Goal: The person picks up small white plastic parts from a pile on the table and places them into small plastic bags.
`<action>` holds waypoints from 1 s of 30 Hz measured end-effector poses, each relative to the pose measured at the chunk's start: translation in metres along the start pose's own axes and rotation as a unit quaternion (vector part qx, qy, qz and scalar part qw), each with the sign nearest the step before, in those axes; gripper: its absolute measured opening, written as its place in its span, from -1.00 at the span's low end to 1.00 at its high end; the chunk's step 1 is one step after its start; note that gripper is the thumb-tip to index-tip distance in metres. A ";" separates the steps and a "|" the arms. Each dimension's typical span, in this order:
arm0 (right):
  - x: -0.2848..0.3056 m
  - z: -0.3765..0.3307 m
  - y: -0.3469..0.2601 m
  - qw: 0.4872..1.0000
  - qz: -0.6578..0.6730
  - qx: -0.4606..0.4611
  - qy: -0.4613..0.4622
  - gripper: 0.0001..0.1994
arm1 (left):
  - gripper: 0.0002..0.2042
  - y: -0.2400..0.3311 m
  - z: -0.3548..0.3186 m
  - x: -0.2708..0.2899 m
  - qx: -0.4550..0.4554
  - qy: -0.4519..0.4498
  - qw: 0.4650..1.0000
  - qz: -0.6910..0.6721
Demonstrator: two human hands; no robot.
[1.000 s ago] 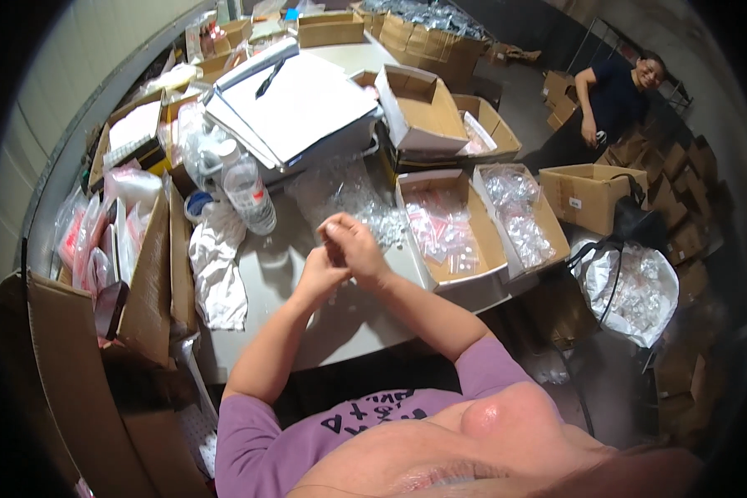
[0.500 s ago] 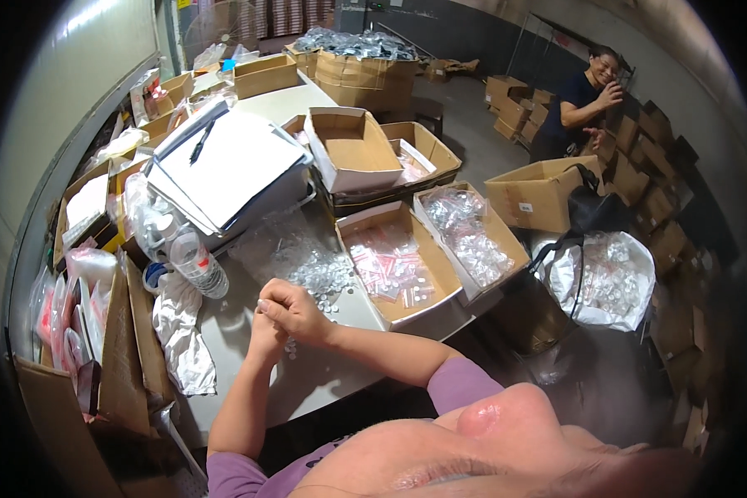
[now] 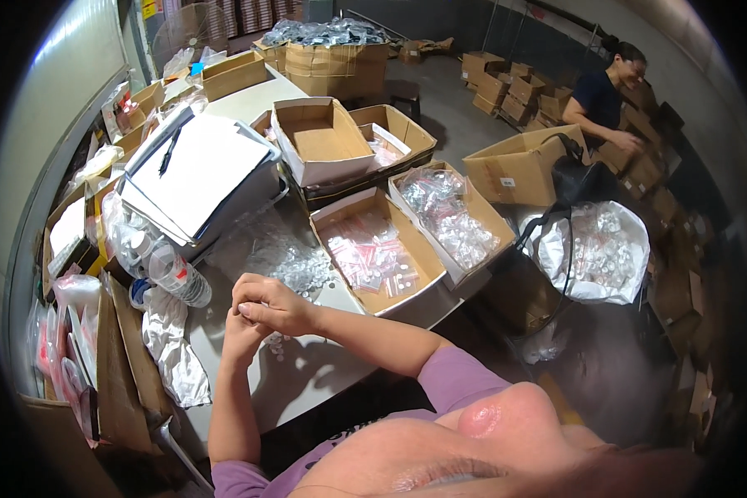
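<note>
My right hand (image 3: 275,305) is folded over my left hand (image 3: 242,334), the two pressed together above the table's near part. Both are closed, and whatever lies between them, if anything, is hidden. Small white round pieces (image 3: 275,342) lie on the table just beneath and beside them. Beyond my hands, a clear plastic bag (image 3: 261,241) spills a pile of similar round pieces (image 3: 303,270). To the right of that pile stands a shallow cardboard box (image 3: 436,264) holding small red-edged zip bags (image 3: 365,256) and a few loose round pieces.
Another box holds filled clear bags (image 3: 452,212). A water bottle (image 3: 178,275) and white cloth (image 3: 174,344) lie left of my hands. Papers with a pen (image 3: 168,152) top a bin. A white sack (image 3: 639,274) stands right; a co-worker (image 3: 598,104) is by cartons.
The whole view has shifted, so the table and boxes sit further left and slightly higher. My hands stay clasped. The co-worker's raised hand has come down from the face toward the cartons.
</note>
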State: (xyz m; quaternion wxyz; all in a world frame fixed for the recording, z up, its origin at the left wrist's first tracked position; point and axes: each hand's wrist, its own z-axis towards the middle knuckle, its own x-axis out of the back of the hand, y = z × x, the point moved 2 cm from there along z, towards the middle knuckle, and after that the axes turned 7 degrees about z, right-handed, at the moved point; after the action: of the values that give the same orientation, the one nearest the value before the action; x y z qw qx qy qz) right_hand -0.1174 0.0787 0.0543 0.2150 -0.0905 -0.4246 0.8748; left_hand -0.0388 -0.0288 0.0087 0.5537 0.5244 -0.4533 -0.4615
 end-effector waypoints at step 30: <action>0.013 0.000 -0.013 0.967 -0.241 -0.039 0.073 -0.86 | -0.90 0.019 -0.001 0.016 -0.161 0.119 0.978 0.050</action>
State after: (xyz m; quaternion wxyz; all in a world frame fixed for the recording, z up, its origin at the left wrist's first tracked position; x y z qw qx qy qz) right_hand -0.1252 0.0919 0.0648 0.4465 -0.0577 -0.4511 0.7706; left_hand -0.0348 -0.0435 0.0284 0.7034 0.4563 -0.3295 -0.4341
